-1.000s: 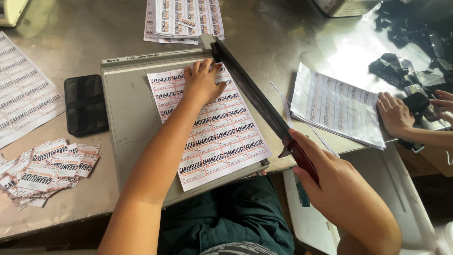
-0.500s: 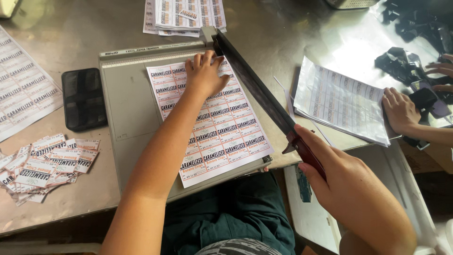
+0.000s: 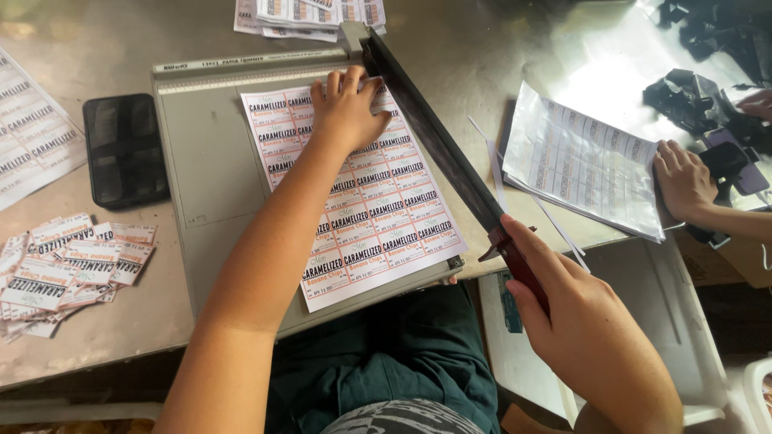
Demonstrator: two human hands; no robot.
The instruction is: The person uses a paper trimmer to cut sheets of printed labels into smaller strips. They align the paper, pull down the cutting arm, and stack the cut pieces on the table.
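Observation:
My left hand (image 3: 346, 110) presses flat on a printed sheet of labels (image 3: 378, 209) lying on the grey paper trimmer (image 3: 217, 169). My right hand (image 3: 575, 317) grips the red handle (image 3: 523, 269) of the trimmer's black blade arm (image 3: 430, 133), which runs along the sheet's right edge and looks close to the base. The sheet's right margin sits under the blade.
Cut labels (image 3: 68, 265) lie in a pile at left, next to a black phone (image 3: 125, 149). More label sheets (image 3: 310, 14) lie beyond the trimmer. Another person's hand (image 3: 683, 181) rests on a plastic-covered sheet (image 3: 583, 169) at right. Black parts (image 3: 700, 96) sit far right.
The blade arm has come down toward the base under my right hand. My left hand stays pressed on the sheet. The other person's hand shifted slightly on the sheet at right.

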